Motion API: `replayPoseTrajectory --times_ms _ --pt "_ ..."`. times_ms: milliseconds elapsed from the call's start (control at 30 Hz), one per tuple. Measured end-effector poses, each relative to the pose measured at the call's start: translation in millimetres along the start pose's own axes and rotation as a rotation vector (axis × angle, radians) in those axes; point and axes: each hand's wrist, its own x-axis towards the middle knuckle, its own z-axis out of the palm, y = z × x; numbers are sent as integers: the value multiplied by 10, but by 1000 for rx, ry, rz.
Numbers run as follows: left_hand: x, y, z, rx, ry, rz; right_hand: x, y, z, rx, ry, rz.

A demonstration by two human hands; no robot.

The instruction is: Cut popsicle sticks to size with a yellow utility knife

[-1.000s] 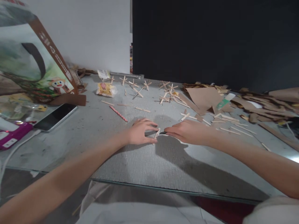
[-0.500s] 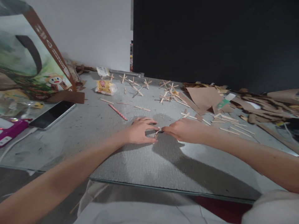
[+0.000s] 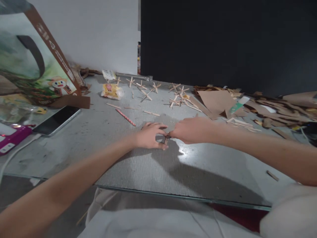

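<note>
My left hand (image 3: 149,135) rests on the grey table (image 3: 148,168), thumb and fingers pinched round a small wooden stick (image 3: 166,139). My right hand (image 3: 190,130) comes in from the right with its fingers closed, and its fingertips meet the same stick. A thin dark thing shows at the right fingertips; I cannot make out what it is. Most of the stick is hidden by the two hands.
Stick crosses (image 3: 177,96) and loose sticks (image 3: 151,113) lie at the back. Brown cardboard scraps (image 3: 218,100) pile up at right. A red pencil (image 3: 125,117), a phone (image 3: 57,120), a pink case (image 3: 11,140), a printed box (image 3: 32,62) and a snack packet (image 3: 112,91) sit at left.
My right hand has moved left and lifted a little, closing onto the stick beside my left hand. My left hand has barely moved. The view has shifted slightly.
</note>
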Motion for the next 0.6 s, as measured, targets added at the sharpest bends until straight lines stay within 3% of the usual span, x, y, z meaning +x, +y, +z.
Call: replayPoseTrajectory --times_ms 133,400,600 --pt "11 4 5 -9 2 9 74 -28 -109 -136 -108 -77" --pt "-2 -8 20 -40 61 48 130 -7 -101 -2 -89 -85" --pt "-30 -8 136 -20 143 -31 128 -53 -137 107 -101 9"
